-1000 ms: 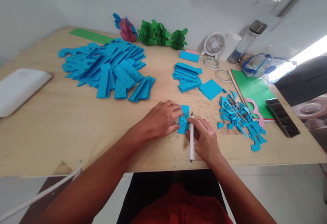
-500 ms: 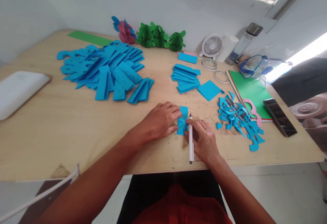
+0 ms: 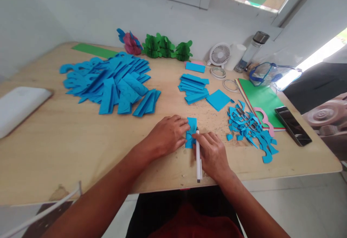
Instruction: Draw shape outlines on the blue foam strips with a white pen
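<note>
A small folded blue paper piece [image 3: 191, 123] lies on the table in front of me, a dark curved line faintly visible on it. My left hand [image 3: 170, 133] holds it down, with bent fingers and thumb at its left edge. In my right hand [image 3: 213, 151] is a white pen [image 3: 198, 158], pinched near its dark tip. The tip is at the paper's right edge; whether it touches cannot be made out. Part of the paper is hidden by my fingers. Beyond it are a stack of folded blue strips [image 3: 193, 86] and a blue square [image 3: 218, 100].
Blue scraps [image 3: 248, 124] lie to the right, beside a green sheet [image 3: 265, 98] and a phone [image 3: 293, 126]. At back left is a large blue paper pile [image 3: 108, 75]. A fan [image 3: 219, 54], a bottle [image 3: 251, 51] and green paper figures [image 3: 158, 46] stand along the wall.
The pen and my right hand have shifted slightly left, bringing the tip to the paper's edge. My left hand stays on the paper. The camera view has tilted up a little.
</note>
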Tool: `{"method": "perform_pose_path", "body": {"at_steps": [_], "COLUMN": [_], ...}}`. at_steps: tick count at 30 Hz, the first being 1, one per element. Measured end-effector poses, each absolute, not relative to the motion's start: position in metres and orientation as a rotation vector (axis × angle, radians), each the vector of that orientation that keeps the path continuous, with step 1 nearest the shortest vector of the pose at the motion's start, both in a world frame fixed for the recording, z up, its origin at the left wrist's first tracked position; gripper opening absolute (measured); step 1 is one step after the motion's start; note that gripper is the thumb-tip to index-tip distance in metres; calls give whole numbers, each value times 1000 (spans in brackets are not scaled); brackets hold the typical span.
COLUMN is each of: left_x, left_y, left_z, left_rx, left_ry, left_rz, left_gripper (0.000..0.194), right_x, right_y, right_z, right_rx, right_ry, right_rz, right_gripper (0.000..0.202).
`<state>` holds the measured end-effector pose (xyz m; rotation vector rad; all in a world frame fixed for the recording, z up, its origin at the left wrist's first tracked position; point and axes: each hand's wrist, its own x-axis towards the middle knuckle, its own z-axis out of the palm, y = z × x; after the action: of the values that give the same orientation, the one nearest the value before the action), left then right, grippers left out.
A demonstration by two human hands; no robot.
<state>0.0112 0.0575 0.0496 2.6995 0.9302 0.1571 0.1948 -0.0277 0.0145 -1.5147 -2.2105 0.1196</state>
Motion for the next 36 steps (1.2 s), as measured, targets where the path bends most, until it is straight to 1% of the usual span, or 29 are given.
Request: {"method": "perform_pose_path", "body": {"at_steps": [5,12,14,20,29,36], "left_x": [12,5,4,5,3,2], "left_y": [53,47,46,45,44,44], "left_z": [48,35,32,24,20,18], "left_rx": [2736,2786,2798,2848,2830,2798], "left_ry": [950,948,938,935,930,919], "left_rz": [127,225,280,430,553,577], "left_gripper": [21,28,27,15,22,23], "right_x": [194,193,193,194,193,194], "right_y": [-28,-28,-28,-29,-30,-30], "right_z": [14,13,12,9,12,10], "right_rx": [-1508,-1488,-1478,-1458,-1471,-1462], "right_ry": [-2216,-2201,-2196,-2197,-2190,-2191], "right_rz": [111,88,76,29,54,56], "right_gripper": [26,27,27,27,29,29]}}
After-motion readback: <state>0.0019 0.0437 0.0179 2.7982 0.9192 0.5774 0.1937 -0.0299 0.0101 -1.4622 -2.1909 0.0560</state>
